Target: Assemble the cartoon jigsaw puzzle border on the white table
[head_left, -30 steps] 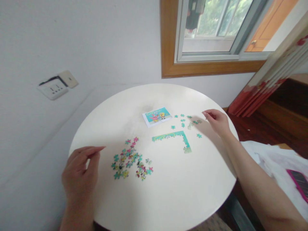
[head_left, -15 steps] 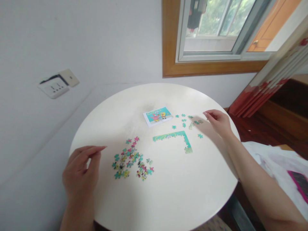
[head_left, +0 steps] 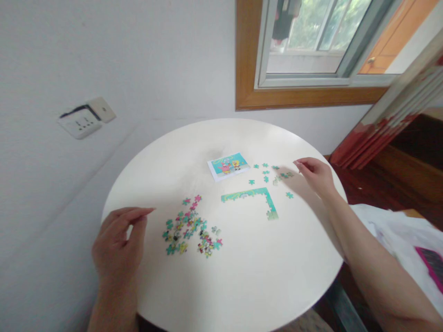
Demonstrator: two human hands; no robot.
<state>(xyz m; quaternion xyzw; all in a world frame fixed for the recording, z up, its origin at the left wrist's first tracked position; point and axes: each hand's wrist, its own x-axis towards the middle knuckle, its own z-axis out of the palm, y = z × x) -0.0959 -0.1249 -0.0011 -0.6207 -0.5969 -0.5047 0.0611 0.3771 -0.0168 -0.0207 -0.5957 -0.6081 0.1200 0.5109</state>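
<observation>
Cardboard-looking puzzle pieces (head_left: 196, 224) rest on a smooth, satiny bench (head_left: 249, 281). The wall (head_left: 155, 55) looks matt, the window frame (head_left: 248, 60) wooden, the curtain (head_left: 362, 140) cloth.

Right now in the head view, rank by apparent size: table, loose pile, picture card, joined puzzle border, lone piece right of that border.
1. White table
2. Loose pile of pieces
3. Picture card and joined puzzle border: too close to rank; the border spans wider but is thin
4. Lone piece
</observation>
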